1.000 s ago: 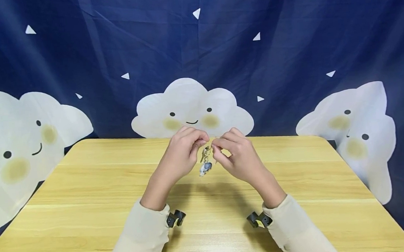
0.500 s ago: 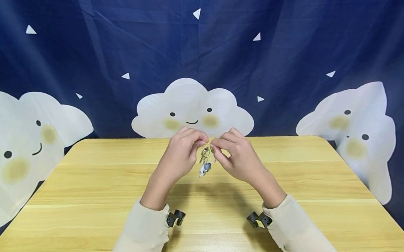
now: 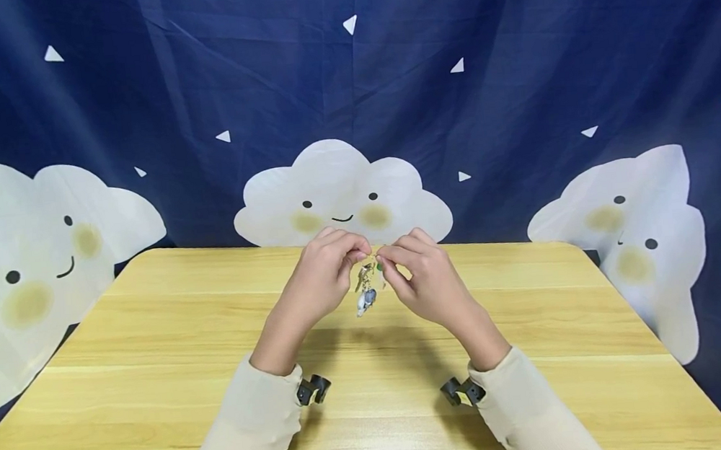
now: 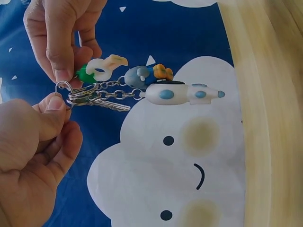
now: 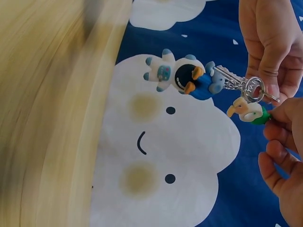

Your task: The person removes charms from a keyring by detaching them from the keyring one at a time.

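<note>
A key ring (image 5: pixel 254 90) is held up above the table, its split ring pinched between thumb and forefinger of my left hand (image 3: pixel 323 276). Off it hang silver keys (image 4: pixel 116 105), a white astronaut charm (image 4: pixel 163 93) with pale blue patches, and a blue figure charm (image 5: pixel 204 87) with orange feet, both on short chains. My right hand (image 3: pixel 427 276) pinches the green end of a small green-and-white charm (image 5: pixel 251 112) with a peach-coloured tip, right beside the ring. Fingertips of both hands are close together; the right fingers hide the charm's attachment.
Below the hands stretches a light wooden table (image 3: pixel 155 390). Behind it hangs a dark blue curtain (image 3: pixel 293 65) with printed white clouds and triangles. A black camera mount sits at each sleeve cuff (image 3: pixel 271 378).
Both hands stay nearly in place. More of the green charm shows below the right fingertips, and the hanging keys and charms have swung slightly.
</note>
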A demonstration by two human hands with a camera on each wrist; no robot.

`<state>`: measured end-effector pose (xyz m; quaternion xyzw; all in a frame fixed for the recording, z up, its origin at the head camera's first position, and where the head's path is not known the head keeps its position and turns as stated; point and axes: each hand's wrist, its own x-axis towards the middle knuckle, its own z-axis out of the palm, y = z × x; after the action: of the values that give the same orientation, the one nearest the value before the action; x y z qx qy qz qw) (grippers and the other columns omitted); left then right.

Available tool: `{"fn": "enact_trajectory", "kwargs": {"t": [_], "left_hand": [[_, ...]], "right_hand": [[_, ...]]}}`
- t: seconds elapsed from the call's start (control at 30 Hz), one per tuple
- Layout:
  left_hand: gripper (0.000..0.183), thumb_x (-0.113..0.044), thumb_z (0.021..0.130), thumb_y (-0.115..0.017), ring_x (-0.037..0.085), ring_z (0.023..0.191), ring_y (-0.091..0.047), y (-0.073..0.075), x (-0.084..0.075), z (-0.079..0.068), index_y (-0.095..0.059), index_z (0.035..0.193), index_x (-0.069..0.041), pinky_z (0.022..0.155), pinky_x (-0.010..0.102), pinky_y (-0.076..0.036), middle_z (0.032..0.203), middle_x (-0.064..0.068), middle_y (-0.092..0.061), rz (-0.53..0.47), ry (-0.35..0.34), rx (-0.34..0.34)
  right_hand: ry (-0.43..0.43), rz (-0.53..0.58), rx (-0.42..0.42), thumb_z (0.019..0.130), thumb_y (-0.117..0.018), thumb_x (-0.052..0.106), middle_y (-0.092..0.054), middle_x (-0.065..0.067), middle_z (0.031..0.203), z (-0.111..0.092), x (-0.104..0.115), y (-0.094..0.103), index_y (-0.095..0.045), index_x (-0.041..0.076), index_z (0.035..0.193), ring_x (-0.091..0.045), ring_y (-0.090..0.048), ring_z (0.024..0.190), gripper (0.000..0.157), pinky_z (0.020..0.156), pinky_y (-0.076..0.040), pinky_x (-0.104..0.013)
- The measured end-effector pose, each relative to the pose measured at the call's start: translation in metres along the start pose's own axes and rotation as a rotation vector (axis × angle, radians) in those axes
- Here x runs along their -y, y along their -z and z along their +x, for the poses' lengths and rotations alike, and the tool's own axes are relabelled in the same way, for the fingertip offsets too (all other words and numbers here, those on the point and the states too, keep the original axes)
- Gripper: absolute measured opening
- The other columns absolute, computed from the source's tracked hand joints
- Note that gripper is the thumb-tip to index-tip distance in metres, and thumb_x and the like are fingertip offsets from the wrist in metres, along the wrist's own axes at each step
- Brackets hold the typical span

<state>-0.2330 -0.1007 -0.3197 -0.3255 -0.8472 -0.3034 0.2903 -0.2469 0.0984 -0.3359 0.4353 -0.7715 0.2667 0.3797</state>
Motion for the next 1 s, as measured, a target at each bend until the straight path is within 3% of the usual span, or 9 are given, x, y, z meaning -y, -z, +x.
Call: {"fn": "enact_trajectory", "kwargs": {"t": [0.57,0.73,1.0], "left_hand": [[0.006,-0.004,0.097,-0.067,0.023,0.093,-0.062,0.003,0.000,0.000,-0.071,0.093,-0.003,0.084,0.035,-0.052,0.091,0.004,-0.071,0.004,0.021,0.007],[0.007,-0.005,0.098,-0.066,0.022,0.092,-0.061,0.004,0.001,0.000,-0.070,0.093,-0.006,0.082,0.035,-0.051,0.091,0.002,-0.071,0.001,0.030,0.004],[0.007,-0.005,0.098,-0.066,0.021,0.094,-0.061,0.006,0.000,0.000,-0.069,0.092,-0.007,0.084,0.035,-0.051,0.093,0.002,-0.071,-0.001,0.039,0.003]], "right_hand": [[-0.090,-0.003,0.075,0.094,-0.070,0.003,-0.069,-0.006,0.082,-0.005,-0.011,-0.001,-0.076,0.000,0.093,-0.023,-0.054,0.074,0.006,0.066,-0.045,-0.033],[-0.171,-0.018,0.166,0.097,-0.069,0.007,-0.069,-0.004,0.082,-0.008,-0.019,0.000,-0.076,0.003,0.092,-0.022,-0.056,0.077,0.010,0.070,-0.048,-0.034],[-0.303,-0.037,0.379,0.096,-0.069,0.008,-0.067,0.002,0.077,-0.017,-0.035,0.000,-0.075,0.008,0.084,-0.018,-0.058,0.075,0.014,0.073,-0.048,-0.037]]}}
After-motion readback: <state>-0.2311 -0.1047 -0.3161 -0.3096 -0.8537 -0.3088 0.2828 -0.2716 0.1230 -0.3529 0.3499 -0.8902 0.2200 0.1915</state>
